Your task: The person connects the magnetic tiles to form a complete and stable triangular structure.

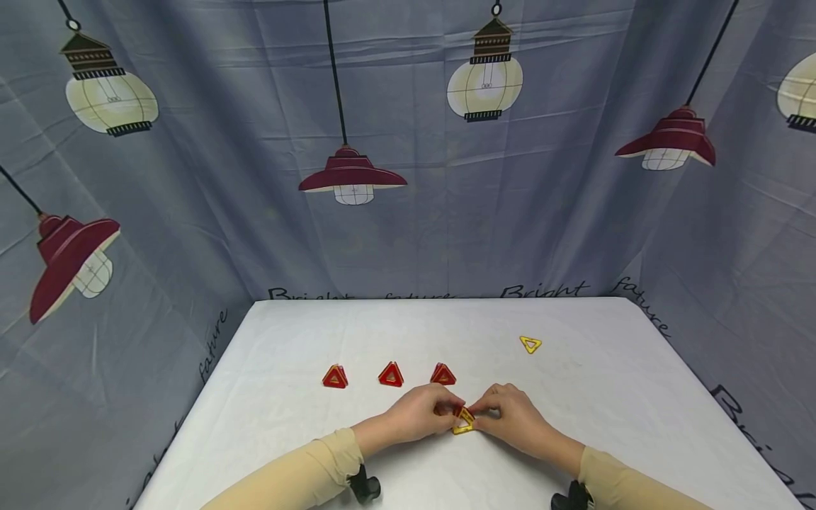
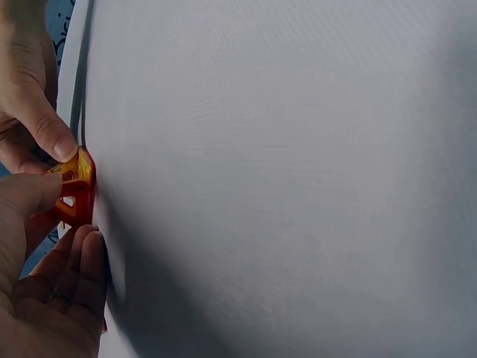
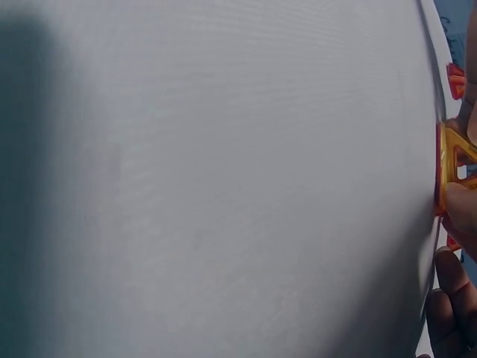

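Observation:
Near the front middle of the table, my left hand [image 1: 423,409] and right hand [image 1: 515,419] meet at a small assembly of triangular tiles [image 1: 463,430], yellow and red with open centres. Each hand pinches one side of it. In the left wrist view, yellow and red faces of the triangular tiles [image 2: 87,168] join at an angle, with the left thumb in front. The right wrist view has the yellow frame of the same tiles [image 3: 446,149] at its right edge. Fingers hide part of the assembly.
Behind the hands stand three small red pyramids of triangular tiles: a left one [image 1: 334,377], a middle one [image 1: 391,375] and a right one [image 1: 443,374] close to the left hand. A loose yellow triangular tile [image 1: 524,339] lies farther back on the white table [image 1: 287,333].

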A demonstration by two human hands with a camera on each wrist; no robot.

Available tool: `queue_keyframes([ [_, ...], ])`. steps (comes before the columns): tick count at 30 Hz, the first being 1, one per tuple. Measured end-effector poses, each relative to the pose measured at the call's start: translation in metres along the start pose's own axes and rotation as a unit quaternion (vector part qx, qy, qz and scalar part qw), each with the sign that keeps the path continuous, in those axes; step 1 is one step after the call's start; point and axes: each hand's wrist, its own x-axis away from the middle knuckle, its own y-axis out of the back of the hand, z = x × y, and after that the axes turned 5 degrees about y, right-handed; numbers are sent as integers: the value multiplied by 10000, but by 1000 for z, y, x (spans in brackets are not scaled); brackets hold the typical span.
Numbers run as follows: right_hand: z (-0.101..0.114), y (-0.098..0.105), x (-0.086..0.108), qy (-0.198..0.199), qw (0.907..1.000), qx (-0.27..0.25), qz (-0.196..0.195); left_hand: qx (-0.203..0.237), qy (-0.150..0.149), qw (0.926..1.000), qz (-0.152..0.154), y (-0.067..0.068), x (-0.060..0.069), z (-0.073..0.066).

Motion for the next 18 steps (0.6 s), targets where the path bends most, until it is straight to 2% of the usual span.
queue_keyframes([
  [7, 0, -1, -5, 22, 9999, 70, -73, -216, 59, 9997, 38, 4, 4, 2],
  [12, 1, -1, -8, -25, 10000, 94, 21, -331, 70, 9994, 20, 5, 7, 4],
  [18, 5, -3, -14, 31, 9999, 145, 67, -615, -144, 9978, -218, 1, 7, 6],
])
